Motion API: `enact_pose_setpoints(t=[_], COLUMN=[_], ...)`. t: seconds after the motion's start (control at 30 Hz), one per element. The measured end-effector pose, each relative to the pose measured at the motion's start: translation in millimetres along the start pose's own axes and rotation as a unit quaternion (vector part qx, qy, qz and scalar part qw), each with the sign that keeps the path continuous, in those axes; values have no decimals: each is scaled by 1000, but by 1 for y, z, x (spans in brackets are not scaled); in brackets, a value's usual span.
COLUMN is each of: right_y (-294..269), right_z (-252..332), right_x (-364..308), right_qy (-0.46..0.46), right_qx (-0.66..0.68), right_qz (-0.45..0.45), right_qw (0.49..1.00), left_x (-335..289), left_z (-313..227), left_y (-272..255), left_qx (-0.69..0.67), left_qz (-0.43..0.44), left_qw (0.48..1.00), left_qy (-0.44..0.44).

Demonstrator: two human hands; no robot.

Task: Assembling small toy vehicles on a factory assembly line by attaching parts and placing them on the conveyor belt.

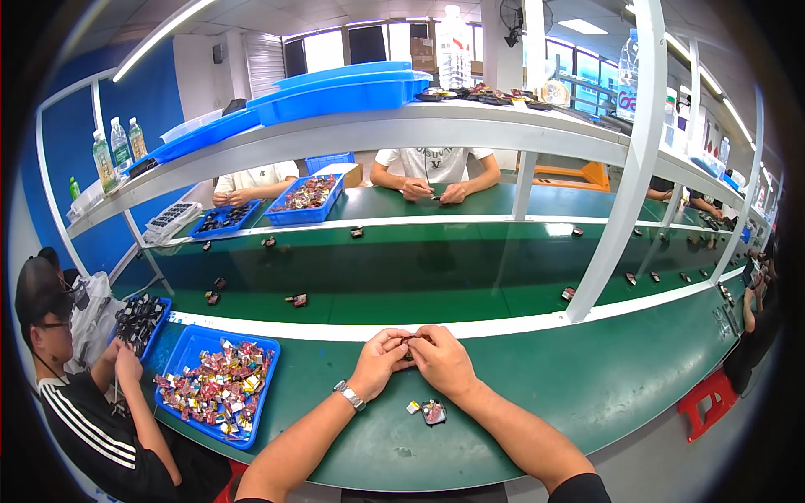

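Above the green table (352, 402), my left hand (381, 362) and my right hand (443, 360) meet, fingertips pinched together. Between them is a small dark part (408, 354), mostly covered by my fingers, so its kind cannot be made out. Closer to me, just below my hands, lies a small black-rimmed assembly (433, 412) with a reddish and clear middle. A small white and yellow block (412, 407) sits at its left side. A metal watch is on my left wrist.
A blue tray (275, 369) heaped with small red, white and yellow parts stands to my left. Past it, a co-worker (92, 394) handles parts by a tray of black pieces (142, 323). Ahead, a white rail (335, 330) borders a green belt carrying scattered assemblies; an upright post (616, 201) rises at right.
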State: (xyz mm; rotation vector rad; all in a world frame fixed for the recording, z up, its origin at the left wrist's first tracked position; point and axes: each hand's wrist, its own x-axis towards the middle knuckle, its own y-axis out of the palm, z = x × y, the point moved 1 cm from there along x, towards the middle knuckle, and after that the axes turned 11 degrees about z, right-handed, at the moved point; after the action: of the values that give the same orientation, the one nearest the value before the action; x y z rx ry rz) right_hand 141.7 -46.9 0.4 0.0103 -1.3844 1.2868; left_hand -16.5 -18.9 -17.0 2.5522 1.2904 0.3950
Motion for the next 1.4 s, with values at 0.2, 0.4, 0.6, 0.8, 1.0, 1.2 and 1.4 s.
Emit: enact_pose_setpoints(t=[0.2,0.4,0.6,0.8,1.0,1.2,1.4], right_y=[0,5,3,5,0,-16,-34], right_z=[2,-10,-6,-5,-81,-170,-83], right_x=[3,2,3,2,16,-6,-8], right_qy=[87,201,212,189,298,417,213], right_qx=[162,306,301,304,282,167,-110], right_qz=[35,34,33,23,-80,-135,-8], right_qw=[982,930,929,933,908,883,971], left_x=[0,1,1,1,3,7,5], left_z=[5,8,12,12,9,11,10], left_y=[-5,-1,-1,-5,-10,-4,-11], left_qx=[53,127,167,180,183,238,245], left_qz=[-40,-56,-46,-34,-107,-55,-57], left_qw=[998,990,983,980,971,968,967], left_qy=[20,23,68,73,107,50,49])
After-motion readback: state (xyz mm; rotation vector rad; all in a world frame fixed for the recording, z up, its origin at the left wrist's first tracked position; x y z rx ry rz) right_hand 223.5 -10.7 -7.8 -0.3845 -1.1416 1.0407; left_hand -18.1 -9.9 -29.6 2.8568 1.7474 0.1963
